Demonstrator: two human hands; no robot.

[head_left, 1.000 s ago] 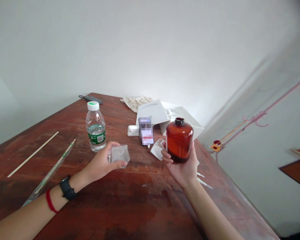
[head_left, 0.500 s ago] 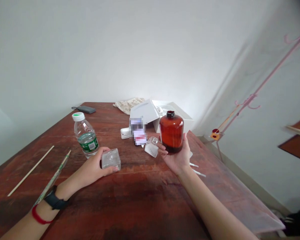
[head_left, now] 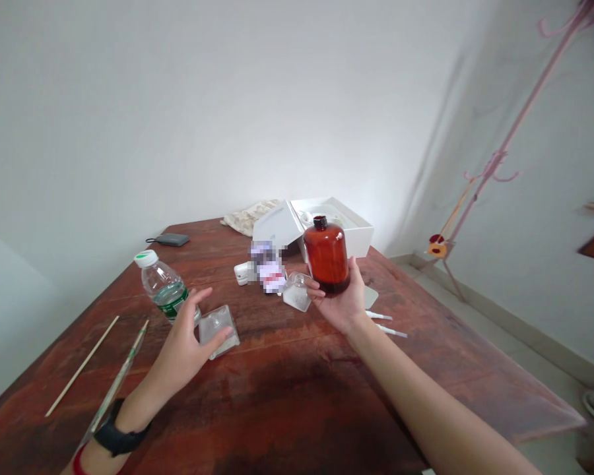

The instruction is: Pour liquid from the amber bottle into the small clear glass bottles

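Note:
My right hand (head_left: 339,300) is closed around the lower part of an amber bottle (head_left: 325,257), held upright above the table with its neck uncapped. Over a small clear square box (head_left: 219,333) on the table, my left hand (head_left: 191,343) has its thumb and fingers spread apart. The box lies between them, and the thumb overlaps its right side. Just behind my left hand stands a clear water bottle (head_left: 161,284) with a green label and white cap, partly covered by the fingers. Behind the amber bottle lies another clear plastic piece (head_left: 297,295).
A bare wooden stick (head_left: 82,366) and a wrapped pair of chopsticks (head_left: 121,373) lie on the left of the wooden table (head_left: 287,409). An open white box (head_left: 356,231), a cloth (head_left: 250,216), a white case (head_left: 242,273) and a grey device (head_left: 171,239) sit farther back. White-tipped sticks (head_left: 383,330) lie right.
My left hand has let go of the clear box and lifted slightly, its fingers spreading. The amber bottle stays in my right hand. The camera view has shifted a little.

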